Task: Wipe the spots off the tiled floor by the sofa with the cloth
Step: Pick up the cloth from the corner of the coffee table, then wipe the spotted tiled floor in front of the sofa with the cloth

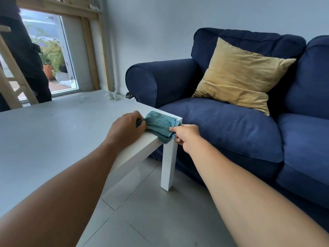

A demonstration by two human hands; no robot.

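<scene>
Cloth (161, 124): teal, ribbed, bunched at the near right corner of the white tabletop (53, 136), one end drooping over the edge beside the table leg (168, 164).

Left hand (127, 128): fingers curled onto the cloth's left end, gripping it against the tabletop.

Right hand (185, 135): thumb and forefinger pinching the cloth's right corner just off the table edge; the remaining fingers are folded under and hidden.

Sofa (231, 127): dark blue, close behind the table corner, cut off at the right border. A mustard cushion (238, 75) leans against its back.

Tiled floor (151, 214): grey, seen below the table between table leg and sofa base; both forearms cover much of it, and no spots can be made out on the visible tiles.

Surroundings: glass door (58, 56) at far left with potted plants outside; a pale wooden frame (14, 72), partly cut off; a person in dark clothing (26, 50) standing by the door, only torso and legs in view. Small white and dark objects on the floor by the sofa arm are too small to identify.

Writing or labels: none legible.
</scene>
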